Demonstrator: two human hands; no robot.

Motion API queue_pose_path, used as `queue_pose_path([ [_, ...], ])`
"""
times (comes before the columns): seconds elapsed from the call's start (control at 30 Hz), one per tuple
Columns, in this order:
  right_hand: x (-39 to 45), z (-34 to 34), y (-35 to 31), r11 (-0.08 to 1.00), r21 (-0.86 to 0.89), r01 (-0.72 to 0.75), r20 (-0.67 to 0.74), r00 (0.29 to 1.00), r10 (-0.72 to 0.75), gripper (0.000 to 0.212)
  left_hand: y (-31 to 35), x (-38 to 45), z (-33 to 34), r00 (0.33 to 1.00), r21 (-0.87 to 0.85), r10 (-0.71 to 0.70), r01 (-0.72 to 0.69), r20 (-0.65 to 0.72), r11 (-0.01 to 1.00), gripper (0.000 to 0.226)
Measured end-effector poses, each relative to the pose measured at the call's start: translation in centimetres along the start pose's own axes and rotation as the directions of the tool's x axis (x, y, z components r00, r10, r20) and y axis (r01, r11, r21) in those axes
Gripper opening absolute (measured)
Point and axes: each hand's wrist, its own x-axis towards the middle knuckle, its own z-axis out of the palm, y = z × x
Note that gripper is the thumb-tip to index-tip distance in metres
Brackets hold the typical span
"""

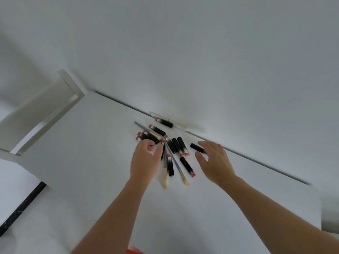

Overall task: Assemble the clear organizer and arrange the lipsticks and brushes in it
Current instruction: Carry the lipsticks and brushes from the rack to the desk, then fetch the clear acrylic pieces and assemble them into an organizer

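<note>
nowhere any readable writing or brand; too blurred for labels. lipsticks (166, 145) scattered at frame centre on a white table (91, 162), black tubes with pink ends, lying flat at mixed angles. one lipstick (164, 122) apart near the upper centre, beside a pale stick-like thing (180, 126) at the table's far edge, hard to identify. three brushes: one (146, 130) lying diagonally across the upper-left tubes, two more (165, 173) (178, 168) with pale bristles pointing toward the lower centre.

left hand (145, 159) just left of centre, fingers loosely curled above the upper-left tubes, thumb apart beside a brush handle; nothing clearly gripped, contact with the tubes not certain. right hand (214, 160) right of centre, fingers spread and relaxed, holding nothing; fingertips just beside one lipstick (197, 147), partly hidden behind them, touching or not cannot be told.

no clear organizer made out anywhere. white chair (42, 110) at the upper left, cut off by the frame edge. dark strip (22, 208) at the lower left and a red blur (134, 251) at the bottom edge, both cut off and unidentifiable.
</note>
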Motion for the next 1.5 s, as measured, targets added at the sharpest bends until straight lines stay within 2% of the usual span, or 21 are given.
queue_pose_path([
  [0.1,-1.4,-2.6,0.4,0.999,0.029,-0.016,-0.056,0.998,0.018,0.043,1.5,-0.4,-2.8,0.995,-0.047,0.087,-0.084,0.049,0.995,0.025],
  [0.2,-2.9,-4.1,1.5,0.998,0.033,-0.062,-0.109,0.992,0.066,0.043,2.1,-1.9,-4.4,0.983,-0.065,0.156,-0.151,0.096,0.986,0.007],
  [0.4,-1.9,-3.9,2.9,0.984,0.050,-0.170,0.018,0.985,0.169,0.047,1.6,-5.2,-4.7,0.963,-0.185,0.169,-0.131,0.210,0.974,0.010],
  [0.57,-7.0,-5.2,0.2,0.922,0.351,-0.163,-0.084,0.975,0.205,0.035,3.3,-8.5,-4.5,0.943,-0.299,0.225,-0.147,0.247,0.943,0.012],
  [0.67,-14.5,-7.4,-1.1,0.803,0.575,-0.155,-0.142,0.948,0.285,0.023,5.3,-12.2,-4.2,0.906,-0.419,0.285,-0.137,0.314,0.897,0.013],
  [0.8,-26.9,-9.9,-0.7,0.649,0.750,-0.129,-0.218,0.878,0.427,0.019,7.6,-19.3,-2.9,0.812,-0.536,0.394,-0.121,0.430,0.836,0.017],
  [0.97,-44.4,-10.5,0.5,0.470,0.879,-0.077,-0.280,0.716,0.640,0.023,8.6,-30.6,-1.0,0.656,-0.548,0.498,-0.151,0.567,0.823,0.027],
  [1.1,-57.0,-8.9,0.5,0.404,0.915,-0.006,-0.339,0.530,0.777,0.012,8.6,-39.7,0.6,0.511,-0.527,0.534,-0.174,0.674,0.832,0.025],
  [1.17,-62.3,-8.3,-0.1,0.377,0.926,0.020,-0.348,0.433,0.832,0.014,8.8,-44.0,1.2,0.424,-0.509,0.532,-0.178,0.733,0.842,0.024],
  [1.37,-73.3,-5.2,-2.7,0.333,0.936,0.112,-0.347,0.146,0.927,0.019,9.1,-52.9,3.3,0.156,-0.474,0.509,-0.215,0.847,0.854,0.011],
  [1.5,-76.9,-2.3,-4.2,0.294,0.946,0.137,-0.290,-0.050,0.956,0.024,9.3,-56.4,4.6,-0.047,-0.425,0.427,-0.243,0.903,0.872,0.021],
])
